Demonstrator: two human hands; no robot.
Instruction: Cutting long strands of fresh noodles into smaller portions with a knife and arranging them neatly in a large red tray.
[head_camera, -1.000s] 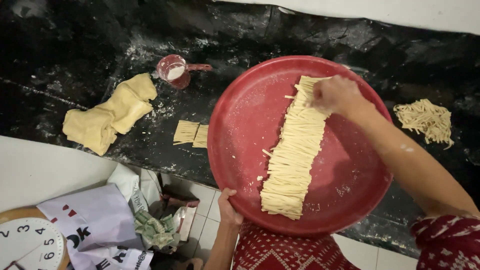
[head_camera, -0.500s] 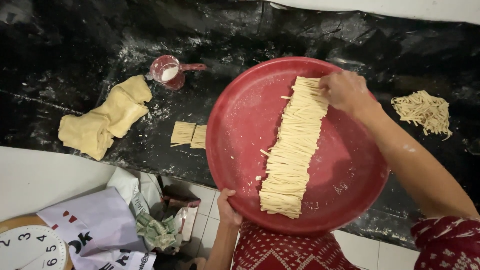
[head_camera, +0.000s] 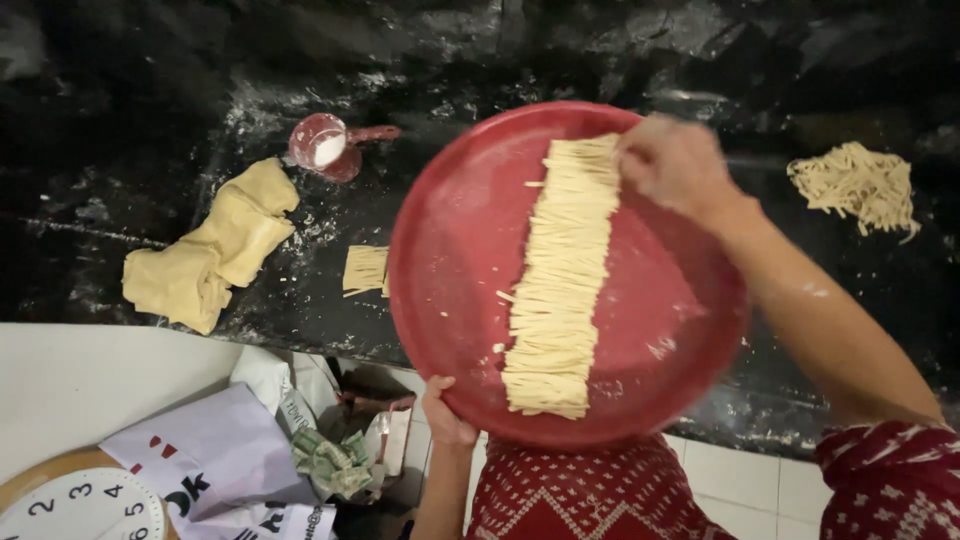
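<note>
My left hand (head_camera: 445, 415) gripping the big red tray (head_camera: 455, 250) rim, my right hand (head_camera: 675, 165) pinching the noodle row (head_camera: 565, 280), folded dough (head_camera: 215, 245) nearby

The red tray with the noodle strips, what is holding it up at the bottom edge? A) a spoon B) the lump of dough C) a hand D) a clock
C: the left hand grips the near rim of the red tray, thumb over its edge, while the right hand rests at the far end of the row of noodle strips.
</note>
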